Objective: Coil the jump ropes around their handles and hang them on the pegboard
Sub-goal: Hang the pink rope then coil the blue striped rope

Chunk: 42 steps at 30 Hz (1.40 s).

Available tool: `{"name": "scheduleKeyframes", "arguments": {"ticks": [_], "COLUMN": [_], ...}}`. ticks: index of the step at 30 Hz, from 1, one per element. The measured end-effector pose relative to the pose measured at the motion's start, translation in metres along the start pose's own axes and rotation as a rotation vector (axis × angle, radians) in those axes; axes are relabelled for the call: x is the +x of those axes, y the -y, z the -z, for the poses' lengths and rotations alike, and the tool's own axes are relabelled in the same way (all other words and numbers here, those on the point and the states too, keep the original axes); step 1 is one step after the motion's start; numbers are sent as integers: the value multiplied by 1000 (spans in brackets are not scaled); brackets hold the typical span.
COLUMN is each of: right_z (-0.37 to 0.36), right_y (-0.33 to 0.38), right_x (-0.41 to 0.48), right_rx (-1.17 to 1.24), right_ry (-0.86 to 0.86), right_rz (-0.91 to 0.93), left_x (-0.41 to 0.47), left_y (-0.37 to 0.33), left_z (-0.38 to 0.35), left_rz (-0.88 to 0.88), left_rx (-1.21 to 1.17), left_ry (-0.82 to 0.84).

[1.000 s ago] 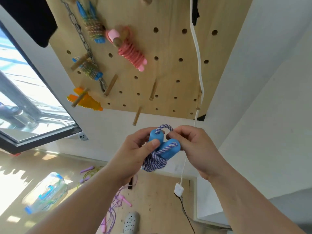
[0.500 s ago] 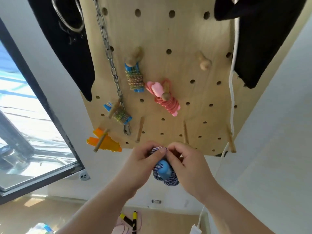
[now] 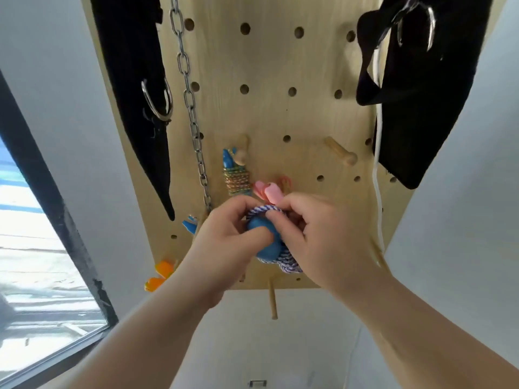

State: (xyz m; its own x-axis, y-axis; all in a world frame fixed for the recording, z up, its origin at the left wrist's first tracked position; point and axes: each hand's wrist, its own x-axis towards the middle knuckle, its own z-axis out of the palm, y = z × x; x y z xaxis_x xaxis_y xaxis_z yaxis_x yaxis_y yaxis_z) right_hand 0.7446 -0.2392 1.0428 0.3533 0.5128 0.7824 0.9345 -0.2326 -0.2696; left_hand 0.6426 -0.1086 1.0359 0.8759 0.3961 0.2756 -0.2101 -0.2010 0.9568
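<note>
A tall wooden pegboard (image 3: 269, 108) fills the upper middle of my view, dotted with holes, with black fabric straps (image 3: 134, 88) hanging down its left and right edges, a steel chain (image 3: 191, 108) left of centre and a thin white cord (image 3: 379, 169) on the right. Lower on the board, a multicoloured coiled rope with blue handles (image 3: 236, 178) hangs from a round-headed peg, a pink bundle (image 3: 268, 192) peeks out just above the hands, and an orange one (image 3: 158, 275) sits at the lower left. One knobbed peg (image 3: 341, 151) to the upper right stands bare, well apart from the hands. In front of the board, the left hand (image 3: 224, 242) and right hand (image 3: 325, 240) meet around a blue-handled jump rope (image 3: 266, 242) wound in blue-and-white cord; both sets of fingers are curled closed on it, pinching a small loop (image 3: 265, 210) of cord at the top. I judge the step in hand is hooking that loop over a peg. To do it well, I would keep the coil pinched so it cannot unwind, hold the loop open, aim for the bare peg, and let go only once the loop sits behind the knob.
</note>
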Motion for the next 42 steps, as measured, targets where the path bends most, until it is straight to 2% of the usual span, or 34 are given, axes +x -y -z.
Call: {"name": "scheduleKeyframes", "arguments": {"ticks": [5, 12, 19, 28, 33, 36, 42], "right_z": [6, 34, 64, 62, 53, 36, 10], "right_y": [6, -34, -67, -93, -114, -123, -132], "right_x": [12, 10, 15, 34, 48, 51, 64], "right_rx": [128, 70, 16, -114, 21, 117, 356], "right_ry": [47, -148, -77, -212, -254, -231, -326], "right_rz": [-85, -254, -219, -118, -276, -343, -529], "left_x": [16, 71, 92, 110, 123, 128, 123], "left_y": [-16, -27, -27, -44, -43, -34, -24], "left_z": [2, -50, -73, -94, -87, -83, -82], "left_rz": [-12, -104, -11, -14, -39, -124, -482], "left_rx": [50, 221, 137, 205, 212, 307, 561], "left_ry": [-75, 11, 1, -52, -125, -159, -125]}}
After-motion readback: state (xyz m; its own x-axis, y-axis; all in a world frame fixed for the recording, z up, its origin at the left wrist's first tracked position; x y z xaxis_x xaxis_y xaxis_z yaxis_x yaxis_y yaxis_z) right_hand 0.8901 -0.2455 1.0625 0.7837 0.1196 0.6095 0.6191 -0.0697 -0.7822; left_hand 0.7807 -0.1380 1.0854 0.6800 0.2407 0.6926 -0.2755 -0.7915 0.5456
